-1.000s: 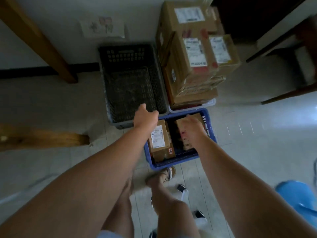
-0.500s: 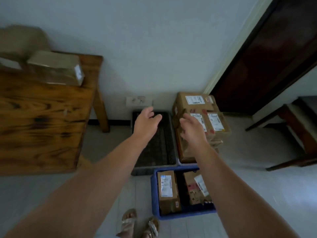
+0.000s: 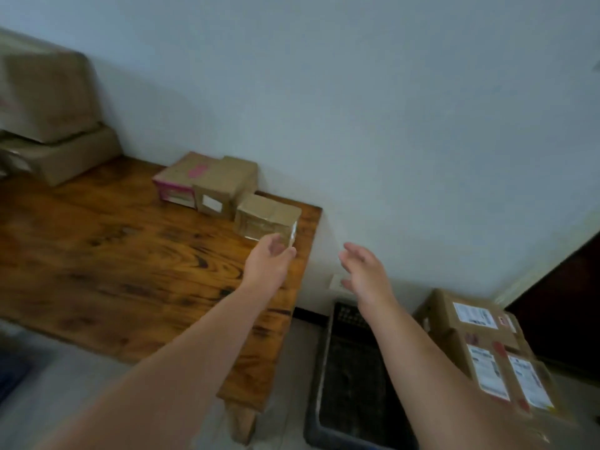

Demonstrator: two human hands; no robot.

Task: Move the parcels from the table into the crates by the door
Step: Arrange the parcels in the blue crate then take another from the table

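Three small cardboard parcels stand in a row near the far right corner of the wooden table [image 3: 130,254]: a taped brown one [image 3: 266,219] nearest the corner, a brown one with a white label [image 3: 224,186], and one with pink print [image 3: 181,180]. My left hand [image 3: 269,258] hovers just in front of the taped parcel, fingers loosely spread, holding nothing. My right hand [image 3: 363,271] is raised beyond the table's right edge, fingers straight, empty. A black crate [image 3: 324,384] sits on the floor below it.
Larger cardboard boxes [image 3: 48,125] are stacked at the table's far left against the wall. Labelled parcels [image 3: 480,345] are piled to the right of the black crate, beside a dark door [image 3: 568,303]. A table leg [image 3: 243,420] stands close to the crate.
My view has swung up and left from the crates on the floor to the table. Both empty hands have moved from over the crates toward the parcels at the table's corner.
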